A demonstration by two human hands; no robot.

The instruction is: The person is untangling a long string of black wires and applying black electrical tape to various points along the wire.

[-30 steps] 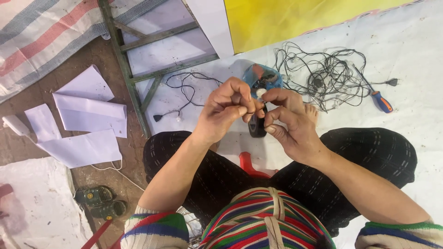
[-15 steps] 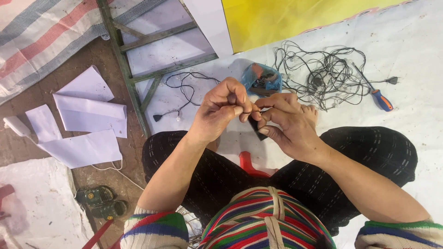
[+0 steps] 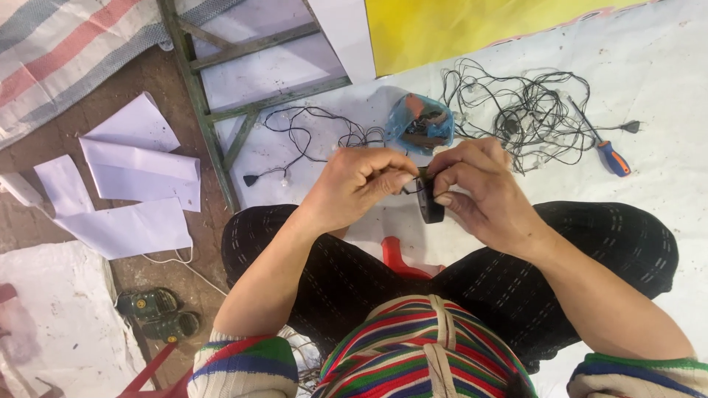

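Two hands work a small black part over the lap.
Beyond the knees lies a wire tangle (image 3: 516, 110); the right hand (image 3: 479, 193) grips a black roll (image 3: 430, 208), the left hand (image 3: 361, 184) pinches its end closed.

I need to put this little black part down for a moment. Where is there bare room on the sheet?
Free: the white sheet right of the screwdriver, and the strip between the blue bag and the knees. Crowded: the wire tangle between bag and screwdriver, and thin wires left of the bag.
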